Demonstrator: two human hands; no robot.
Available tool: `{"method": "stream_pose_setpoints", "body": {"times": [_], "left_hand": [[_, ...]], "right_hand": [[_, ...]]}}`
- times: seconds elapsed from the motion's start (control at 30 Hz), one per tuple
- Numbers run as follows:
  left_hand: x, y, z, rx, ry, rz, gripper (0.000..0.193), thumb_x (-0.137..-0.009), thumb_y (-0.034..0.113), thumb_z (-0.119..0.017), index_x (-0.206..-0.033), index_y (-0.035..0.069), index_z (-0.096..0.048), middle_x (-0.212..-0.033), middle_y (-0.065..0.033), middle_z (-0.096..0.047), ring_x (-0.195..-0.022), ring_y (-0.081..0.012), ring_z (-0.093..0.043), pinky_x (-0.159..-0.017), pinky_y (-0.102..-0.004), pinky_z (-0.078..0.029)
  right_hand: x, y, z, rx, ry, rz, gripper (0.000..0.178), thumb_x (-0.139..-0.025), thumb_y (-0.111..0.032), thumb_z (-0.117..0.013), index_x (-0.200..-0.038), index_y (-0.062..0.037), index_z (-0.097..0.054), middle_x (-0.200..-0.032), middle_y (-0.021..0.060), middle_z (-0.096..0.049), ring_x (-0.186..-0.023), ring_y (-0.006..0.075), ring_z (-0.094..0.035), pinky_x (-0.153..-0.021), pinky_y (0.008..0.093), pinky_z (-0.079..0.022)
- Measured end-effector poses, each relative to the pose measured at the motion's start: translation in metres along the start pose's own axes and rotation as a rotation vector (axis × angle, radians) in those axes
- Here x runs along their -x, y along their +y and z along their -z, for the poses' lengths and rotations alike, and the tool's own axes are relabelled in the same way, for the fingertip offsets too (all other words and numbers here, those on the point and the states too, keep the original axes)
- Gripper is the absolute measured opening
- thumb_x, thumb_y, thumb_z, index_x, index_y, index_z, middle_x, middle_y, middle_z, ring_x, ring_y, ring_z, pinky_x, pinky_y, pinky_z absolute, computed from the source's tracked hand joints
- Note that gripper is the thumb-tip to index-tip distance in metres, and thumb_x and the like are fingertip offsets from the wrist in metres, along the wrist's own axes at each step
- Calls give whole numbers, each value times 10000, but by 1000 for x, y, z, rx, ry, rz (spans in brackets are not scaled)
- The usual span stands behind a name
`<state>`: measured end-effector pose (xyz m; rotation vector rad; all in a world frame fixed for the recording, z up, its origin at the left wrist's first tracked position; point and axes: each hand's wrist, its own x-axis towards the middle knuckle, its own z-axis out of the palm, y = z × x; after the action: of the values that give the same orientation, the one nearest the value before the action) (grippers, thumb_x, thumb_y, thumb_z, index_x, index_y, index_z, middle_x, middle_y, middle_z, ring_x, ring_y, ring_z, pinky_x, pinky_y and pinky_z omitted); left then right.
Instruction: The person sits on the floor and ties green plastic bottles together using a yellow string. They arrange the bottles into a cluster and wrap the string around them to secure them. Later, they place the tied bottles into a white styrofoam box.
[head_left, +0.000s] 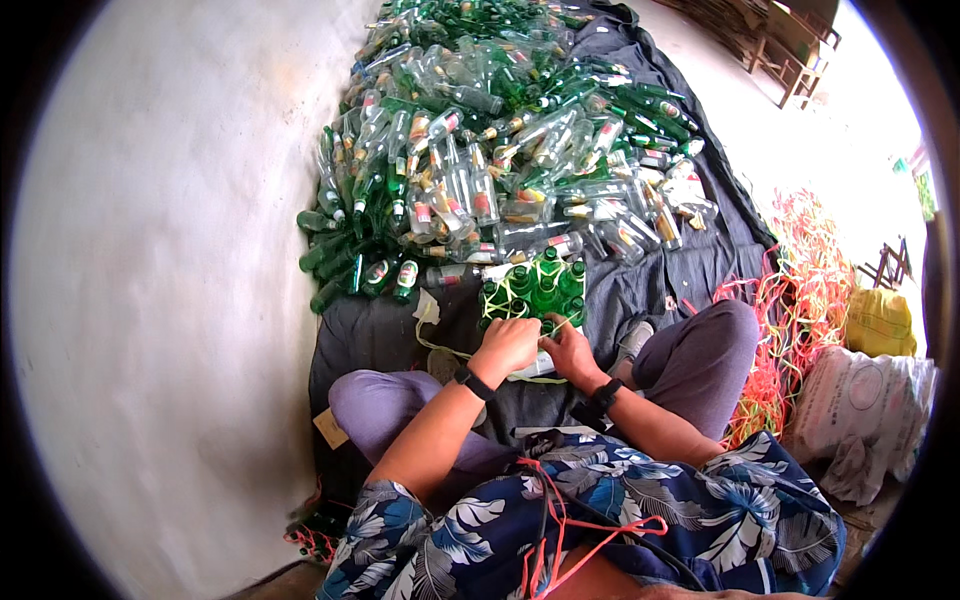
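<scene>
Between my knees stands a tight cluster of upright green glass bottles (546, 290), bound with pale yellow-green plastic strap (455, 352). Curled over the near side of this bundle, my left hand (510, 343) grips the strap, whose loose length trails away to the left. My right hand (570, 352) is closed at the near right bottles, its fingertips on the strap beside a bottle neck. The two hands are a short way apart, and they hide part of the near row. Each wrist wears a black band.
A large heap of green and clear bottles (480, 190) lies beyond the bundle on a dark sheet (725, 255). A white wall (190, 250) rises at the left. To the right are tangled red and yellow straps (800, 270), a yellow sack (880, 322) and a white sack (862, 405).
</scene>
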<state>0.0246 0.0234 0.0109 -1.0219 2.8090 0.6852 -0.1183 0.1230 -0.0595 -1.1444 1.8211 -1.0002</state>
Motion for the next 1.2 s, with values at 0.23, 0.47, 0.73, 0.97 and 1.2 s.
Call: {"method": "stream_pose_setpoints", "body": {"times": [0.23, 0.47, 0.73, 0.97, 1.2], "left_hand": [[-5, -3, 7, 125, -159, 86, 238, -906, 185, -545, -962, 52, -734, -1011, -223, -742, -1013, -414, -702, -859, -533, -534], [-9, 9, 19, 70, -243, 94, 255, -874, 173, -536, -914, 77, -768, -1040, -227, -740, -1026, -412, -698, -885, -527, -532], [-8, 11, 28, -292, -174, -124, 223, -855, 194, -591, -882, 124, -801, -992, -153, -707, -948, -362, -713, -840, -502, -557], [-13, 0, 19, -493, -25, -345, 185, -855, 182, -619, -789, 133, -784, -877, -97, -699, -787, -280, -722, -692, -444, -555], [-17, 3, 15, -537, -3, -346, 153, -831, 173, -645, -815, 146, -795, -815, -97, -721, -754, -280, -731, -659, -430, -564]], "right_hand": [[3, -15, 2, 73, -16, -61, 590, -938, -363, -758, -1383, -37, -550, -937, 277, -716, -911, 413, -722, -782, 465, -548], [7, -17, 7, 55, 4, -59, 571, -946, -322, -738, -1389, -24, -539, -1020, 311, -710, -1012, 449, -707, -834, 486, -548], [-1, -6, -4, 52, 3, -3, 558, -937, -236, -701, -1400, 11, -511, -1093, 345, -686, -1064, 485, -675, -876, 521, -542], [-7, 20, -8, -71, -2, 88, 571, -949, -234, -688, -1420, 7, -475, -1111, 338, -685, -1066, 485, -674, -873, 519, -542], [-5, 12, 0, -64, -46, 28, 586, -953, -243, -689, -1433, 4, -461, -1157, 337, -676, -1120, 471, -663, -913, 496, -541]]}}
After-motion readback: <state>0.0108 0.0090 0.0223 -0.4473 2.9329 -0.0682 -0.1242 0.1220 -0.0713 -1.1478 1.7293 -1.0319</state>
